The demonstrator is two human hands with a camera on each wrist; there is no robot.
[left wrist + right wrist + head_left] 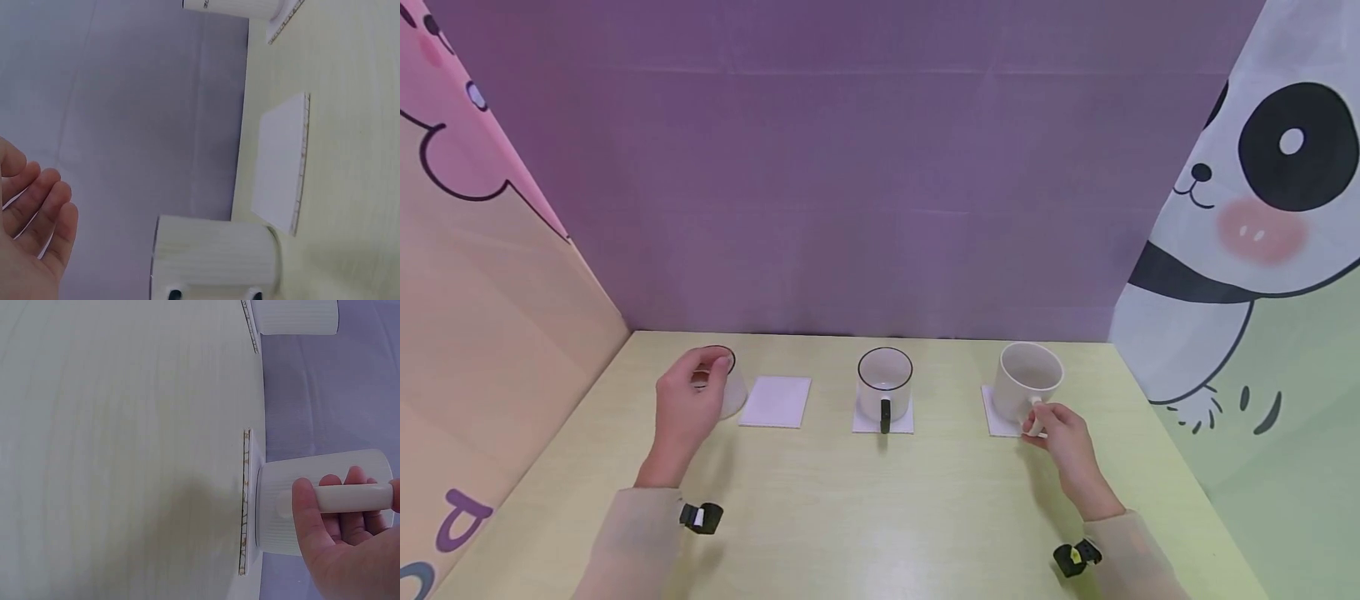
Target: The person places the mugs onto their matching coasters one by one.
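Observation:
At the left, a white mug [735, 397] with a dark rim stands on the bare table beside a square white coaster [776, 402]. My left hand [687, 402] is over this mug, partly covering it; in the left wrist view its loosely bent fingers [44, 206] are above the mug's rim with nothing in them. On the right, a plain white mug [1013, 390] stands upright on its coaster [1000, 426], overhanging it toward the right. My right hand [1069, 450] grips that mug's handle [353, 497], fingers curled around it.
A second dark-rimmed white mug [871, 403] with a black handle stands on the middle coaster [860, 427], handle toward me. The pale wooden table [880, 508] ends at a purple backdrop [880, 192]; printed panels rise on both sides.

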